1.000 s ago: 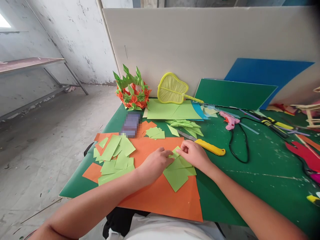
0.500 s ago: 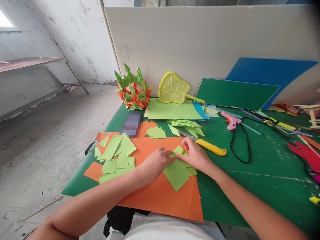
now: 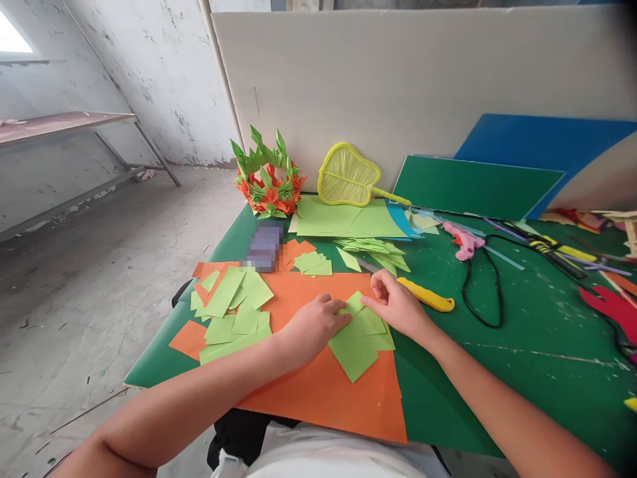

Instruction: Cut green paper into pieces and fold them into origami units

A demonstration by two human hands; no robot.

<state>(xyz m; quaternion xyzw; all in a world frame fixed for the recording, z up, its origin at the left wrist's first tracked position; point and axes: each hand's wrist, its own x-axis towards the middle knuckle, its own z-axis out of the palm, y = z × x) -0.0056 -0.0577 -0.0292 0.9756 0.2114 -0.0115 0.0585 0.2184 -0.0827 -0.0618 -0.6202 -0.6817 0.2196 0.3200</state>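
Note:
Several light green square paper pieces (image 3: 355, 358) lie overlapped on a large orange sheet (image 3: 318, 398) in front of me. My left hand (image 3: 316, 328) is closed at the left edge of the upper green piece (image 3: 371, 322), its fingertips bent onto the paper. At the right side of that pile is my right hand (image 3: 398, 302), with thumb and forefinger apart and nothing between them; the other fingers are curled. Partly behind this hand lies a yellow-handled utility knife (image 3: 430, 295).
More green pieces (image 3: 239, 305) lie to the left. Stacked green diamonds (image 3: 371, 249), a pixelated dark object (image 3: 263, 245), a paper-flower crown (image 3: 269, 182) and a yellow fan (image 3: 348, 176) are behind. A pink glue gun (image 3: 465, 242) with a black cord sits right.
My right hand has drawn slightly right and away from the left fingers, opening a gap between the hands. The left hand has stayed nearly in place on the green paper.

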